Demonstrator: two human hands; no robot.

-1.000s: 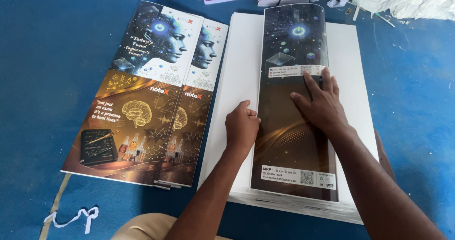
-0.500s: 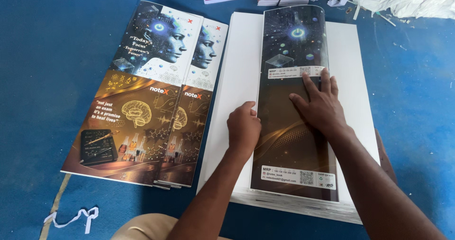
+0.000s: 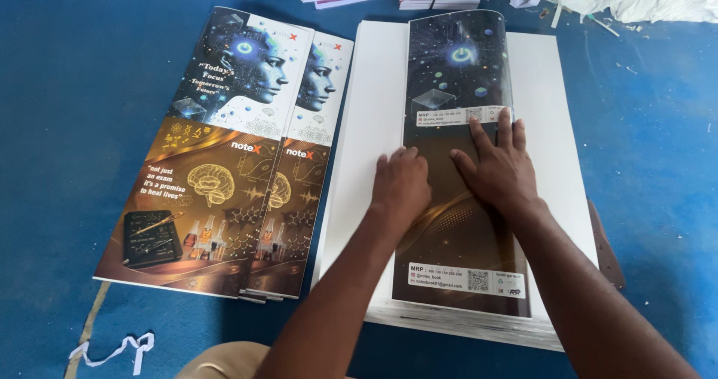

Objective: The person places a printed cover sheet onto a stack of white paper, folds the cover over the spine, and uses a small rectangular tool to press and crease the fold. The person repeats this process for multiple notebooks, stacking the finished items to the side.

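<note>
Both the left hand (image 3: 402,188) and right hand (image 3: 499,171) press flat, open, on the glossy cover sheet (image 3: 458,222) mid-frame; uneven pressure could skew it off the white paper stack (image 3: 374,109).

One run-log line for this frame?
left hand: flat on cover sheet | right hand: pressing same | white stack beneath | finished covers left

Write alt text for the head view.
Both hands, left hand and right hand, press flat on a dark printed cover sheet atop a white paper stack; more printed covers lie left on the blue surface.
</note>
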